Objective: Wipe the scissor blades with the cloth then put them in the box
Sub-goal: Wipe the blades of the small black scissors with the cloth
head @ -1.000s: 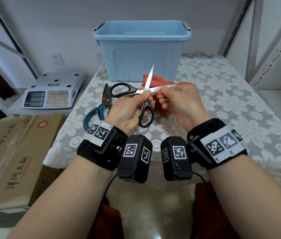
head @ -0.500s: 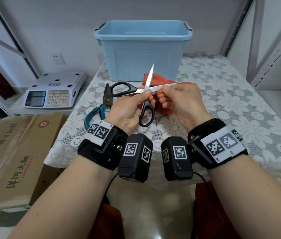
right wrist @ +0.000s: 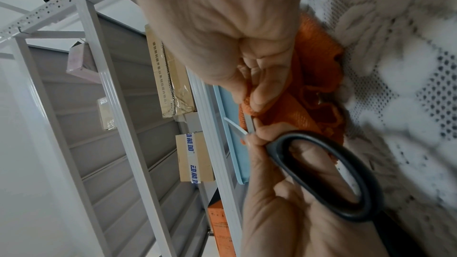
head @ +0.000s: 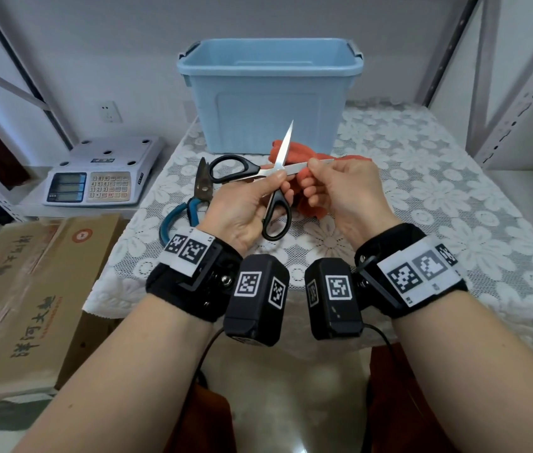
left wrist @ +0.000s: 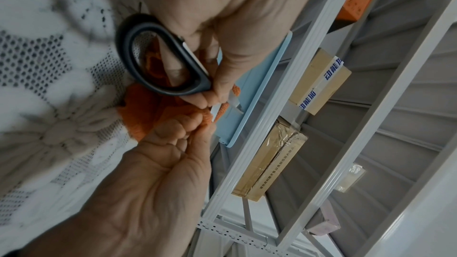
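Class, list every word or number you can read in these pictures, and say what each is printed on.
"洋河大曲": on the cardboard box left of the table.
"动能加": on the tape of the upper carton on the shelf.
Scale keypad digits: too small to read surely.
Small print on the lower carton: too blurred.

Soft, even daylight fills the head view, bright and free of hard shadows; a pale glare patch sits on the glossy floor (head: 320, 380) at the lower centre. Wide-angle bending curves the shelf posts (head: 520, 93) at the upper right. Both wrist views are dimmer and warmer. In them the lace tablecloth (left wrist: 49, 105) smears out of focus toward the frame edge, and the near palms look soft, slightly blurred.
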